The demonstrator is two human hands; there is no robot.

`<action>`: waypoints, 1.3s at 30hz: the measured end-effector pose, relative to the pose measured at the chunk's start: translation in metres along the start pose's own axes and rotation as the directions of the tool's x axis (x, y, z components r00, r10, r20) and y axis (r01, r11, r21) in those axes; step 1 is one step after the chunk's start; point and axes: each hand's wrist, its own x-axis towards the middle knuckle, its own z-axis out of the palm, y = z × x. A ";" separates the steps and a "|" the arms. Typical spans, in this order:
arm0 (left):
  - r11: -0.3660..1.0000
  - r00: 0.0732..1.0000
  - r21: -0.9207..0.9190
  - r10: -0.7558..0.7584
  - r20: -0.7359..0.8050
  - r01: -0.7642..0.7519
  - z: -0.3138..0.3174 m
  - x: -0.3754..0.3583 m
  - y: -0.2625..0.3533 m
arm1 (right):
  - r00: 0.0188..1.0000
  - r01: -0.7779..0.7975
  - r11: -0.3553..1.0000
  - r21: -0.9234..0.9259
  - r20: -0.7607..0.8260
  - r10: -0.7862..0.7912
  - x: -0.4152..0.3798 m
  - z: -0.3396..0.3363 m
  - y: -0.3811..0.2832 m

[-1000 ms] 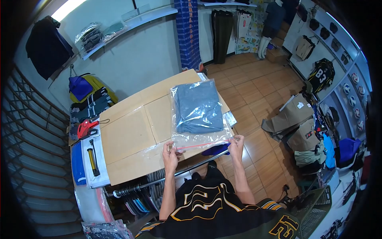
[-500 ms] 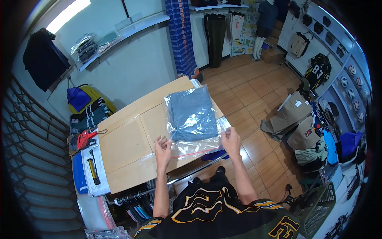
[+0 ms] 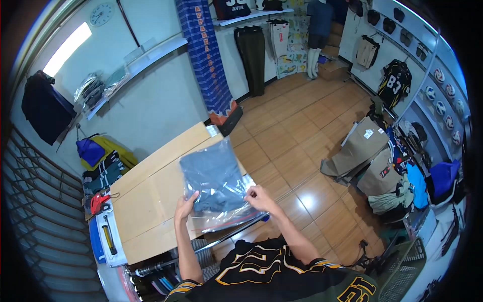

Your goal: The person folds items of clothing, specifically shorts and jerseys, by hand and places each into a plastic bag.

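Observation:
A folded blue-grey garment (image 3: pixel 211 173) lies in a clear plastic bag (image 3: pixel 221 221) at the near right part of the cardboard-covered table (image 3: pixel 146 206). The bag's lower edge, with a red strip, faces me. My left hand (image 3: pixel 186 205) is at the bag's left side, thumb and fingers closed on its edge. At the right side my right hand (image 3: pixel 259 198) pinches the bag's edge near the lower corner of the garment.
A red tool (image 3: pixel 99 202) and a yellow-black pump (image 3: pixel 108 239) lie at the table's left end. Below the near edge runs a metal rail (image 3: pixel 201 247) with hung clothes. Cardboard boxes (image 3: pixel 363 146) and piled clothes stand on the right.
The view has shifted, showing more floor and wall. My left hand has closed on the bag's left side and my right hand has moved up along its right edge.

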 end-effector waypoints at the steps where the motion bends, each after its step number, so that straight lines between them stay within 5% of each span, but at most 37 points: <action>1: 0.982 0.992 -0.143 0.127 0.023 -0.122 0.016 -0.006 -0.002 | 0.994 0.101 0.994 0.044 -0.038 -0.100 -0.006 -0.008 0.012; 2: 0.980 0.991 -0.149 0.134 0.026 -0.129 0.032 -0.014 0.003 | 0.976 0.207 0.975 0.081 -0.081 -0.200 -0.012 -0.020 0.014; 3: 0.966 0.988 -0.210 0.156 0.009 -0.151 0.047 -0.023 0.011 | 0.992 0.130 0.980 0.149 -0.011 -0.130 -0.016 -0.034 0.015; 4: 0.948 0.985 -0.268 0.174 -0.009 -0.170 0.062 -0.031 0.022 | 0.978 -0.128 0.941 0.314 0.195 0.068 -0.020 -0.051 0.017; 7: 0.950 0.991 -0.285 0.135 0.014 -0.126 0.106 -0.048 0.053 | 0.940 -0.295 0.841 0.453 0.295 0.171 -0.030 -0.092 0.036; 9: 0.942 0.987 -0.310 0.151 0.061 -0.125 0.134 -0.040 0.060 | 0.890 -0.448 0.653 0.610 0.375 0.260 -0.035 -0.122 0.052; 14: 0.925 0.975 -0.360 0.180 0.131 -0.122 0.218 -0.041 0.114 | 0.838 -0.546 0.538 0.642 0.398 0.374 -0.046 -0.190 0.085; 17: 0.976 0.944 -0.123 0.208 0.255 -0.181 0.268 0.007 0.095 | 0.742 -0.632 0.258 0.731 0.476 0.472 -0.044 -0.202 0.142; 18: 0.962 0.948 -0.153 0.252 0.196 -0.225 0.287 0.008 0.099 | 0.745 -0.625 0.257 0.737 0.465 0.478 -0.044 -0.207 0.153; 20: 0.970 0.888 -0.233 0.163 0.430 -0.066 0.305 0.010 0.119 | 0.602 -0.750 0.093 0.655 0.617 0.507 -0.044 -0.218 0.173; 21: 0.967 0.875 -0.254 0.146 0.461 -0.028 0.316 0.012 0.126 | 0.508 -0.775 -0.132 0.618 0.733 0.453 -0.043 -0.224 0.182; 22: 0.968 0.868 -0.251 0.144 0.475 -0.023 0.324 0.020 0.128 | 0.510 -0.767 -0.139 0.627 0.726 0.461 -0.042 -0.226 0.190; 24: 0.977 0.866 -0.212 0.079 0.494 0.032 0.342 0.035 0.137 | 0.780 -0.572 0.410 0.710 0.316 0.540 -0.036 -0.233 0.199; 26: 0.966 0.852 -0.247 0.068 0.519 0.073 0.360 0.052 0.147 | 0.744 -0.595 0.406 0.694 0.284 0.604 -0.019 -0.252 0.202; 31: 0.940 0.846 -0.340 0.147 0.512 0.043 0.396 0.126 0.186 | 0.864 -0.479 0.547 0.686 0.261 0.430 0.073 -0.311 0.196; 33: 0.945 0.829 -0.319 0.121 0.546 0.073 0.400 0.168 0.197 | 0.841 -0.504 0.524 0.687 0.253 0.477 0.107 -0.330 0.200; 36: 0.976 0.897 -0.179 0.186 0.401 -0.123 0.400 0.222 0.221 | 0.835 -0.503 0.501 0.705 0.247 0.491 0.183 -0.354 0.199; 39: 0.958 0.946 -0.245 0.212 0.245 -0.152 0.392 0.260 0.239 | 0.844 -0.505 0.544 0.670 0.250 0.475 0.258 -0.370 0.195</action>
